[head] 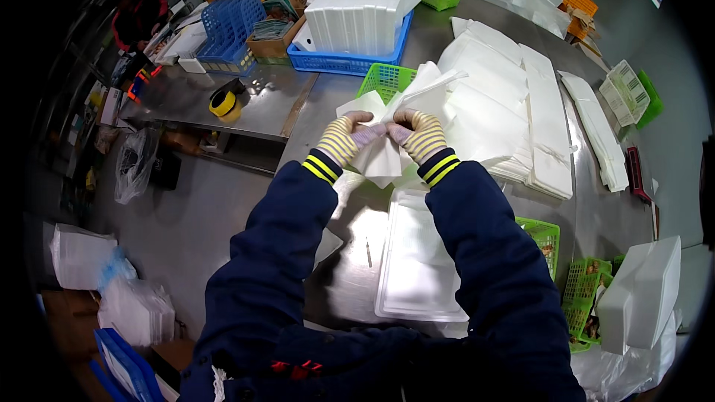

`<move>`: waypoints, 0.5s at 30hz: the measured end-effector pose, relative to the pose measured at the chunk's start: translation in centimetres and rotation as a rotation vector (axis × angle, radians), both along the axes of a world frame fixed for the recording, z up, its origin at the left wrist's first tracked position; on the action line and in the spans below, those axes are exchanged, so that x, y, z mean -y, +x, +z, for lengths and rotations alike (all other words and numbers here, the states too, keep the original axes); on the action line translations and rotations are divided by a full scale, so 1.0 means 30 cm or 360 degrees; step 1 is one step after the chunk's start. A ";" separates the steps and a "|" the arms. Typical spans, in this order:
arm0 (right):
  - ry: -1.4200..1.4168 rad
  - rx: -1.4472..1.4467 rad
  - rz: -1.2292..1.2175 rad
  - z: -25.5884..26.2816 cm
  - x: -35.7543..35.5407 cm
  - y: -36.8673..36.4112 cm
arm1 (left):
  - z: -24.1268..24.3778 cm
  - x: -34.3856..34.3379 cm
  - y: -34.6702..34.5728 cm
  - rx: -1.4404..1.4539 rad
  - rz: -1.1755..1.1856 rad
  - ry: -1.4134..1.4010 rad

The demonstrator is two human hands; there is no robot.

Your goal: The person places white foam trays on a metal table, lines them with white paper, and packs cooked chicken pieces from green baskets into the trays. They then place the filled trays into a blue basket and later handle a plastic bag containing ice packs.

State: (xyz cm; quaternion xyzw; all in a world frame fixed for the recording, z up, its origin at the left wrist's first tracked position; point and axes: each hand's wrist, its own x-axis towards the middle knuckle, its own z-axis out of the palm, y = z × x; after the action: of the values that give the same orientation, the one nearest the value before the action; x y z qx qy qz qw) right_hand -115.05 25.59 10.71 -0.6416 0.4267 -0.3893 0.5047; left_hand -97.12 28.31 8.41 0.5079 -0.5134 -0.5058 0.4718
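Both hands wear striped yellow-and-white gloves with mauve fingertips. My left hand (347, 137) and my right hand (416, 133) pinch a crumpled white paper sheet (380, 161) between thumbs and fingers, close together. More raised white sheet rises behind them, partly over a green plastic basket (385, 79). Stacks of white paper sheets (486, 100) lie just right of my right hand. Nearer my body a white plastic tray (419, 268) rests on the steel table (357, 285), its right side hidden under my right sleeve. A thin pen-like stick (368, 252) lies left of the tray.
A blue crate (346, 62) of white foam trays stands at the back. Yellow tape (222, 103) sits on the left worktop near a blue perforated rack (229, 28). At right are a narrow white stack (595, 128), a dark red device (638, 175) and green baskets (584, 296).
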 end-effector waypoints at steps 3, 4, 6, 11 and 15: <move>0.0029 0.0140 -0.0106 -0.017 0.024 0.011 | -0.075 0.035 0.064 0.0100 0.0069 -0.0007; -0.0029 0.0218 -0.0158 -0.018 0.062 -0.020 | -0.088 0.052 0.063 0.0102 0.0160 -0.0060; -0.0056 0.0393 -0.0215 0.053 0.115 -0.055 | -0.156 0.086 0.095 0.0079 0.0320 -0.0123; -0.0163 0.0628 -0.0264 0.350 0.164 -0.103 | -0.423 0.217 0.213 0.0648 0.0099 0.0002; -0.0406 0.0635 -0.0198 0.515 0.136 -0.266 | -0.328 0.250 0.047 0.1173 0.0502 -0.0077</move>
State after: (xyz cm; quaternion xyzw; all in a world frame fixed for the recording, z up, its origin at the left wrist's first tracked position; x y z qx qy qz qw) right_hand -123.04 21.52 26.17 -0.5831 0.3046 -0.5893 0.4690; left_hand -95.70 20.82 -1.44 0.7166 -0.5758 -0.1989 0.3396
